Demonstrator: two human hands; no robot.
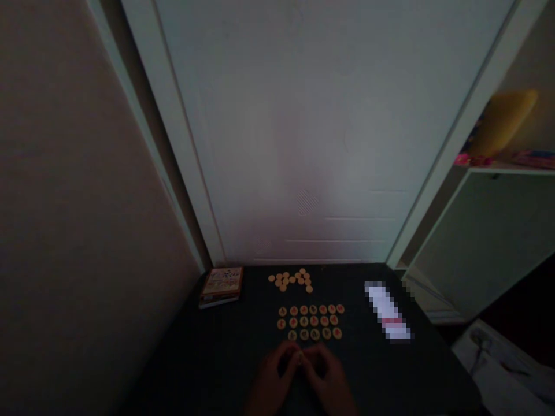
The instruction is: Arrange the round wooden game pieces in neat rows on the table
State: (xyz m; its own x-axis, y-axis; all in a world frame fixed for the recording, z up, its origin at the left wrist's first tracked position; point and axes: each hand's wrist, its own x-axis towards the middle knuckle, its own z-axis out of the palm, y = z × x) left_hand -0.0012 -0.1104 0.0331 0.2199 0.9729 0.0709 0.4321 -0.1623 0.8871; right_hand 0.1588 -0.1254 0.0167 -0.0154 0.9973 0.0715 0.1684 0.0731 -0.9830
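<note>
The scene is very dark. My left hand [274, 375] and my right hand [327, 375] meet at the near edge of a black table [208, 358], fingertips pinched together around a small round wooden disc [300, 358]. Just beyond them, several discs with red and dark marks lie in three neat rows [310, 322]. Farther back sits a loose heap of plain-looking discs [291, 279]. Both hands have curled fingers; which one carries the disc is unclear.
A small orange box [222, 284] lies at the table's back left. A blurred white and red strip [387, 312] lies on the right. A white door [312, 133] stands behind the table. A shelf with a yellow object [503, 121] is at the right.
</note>
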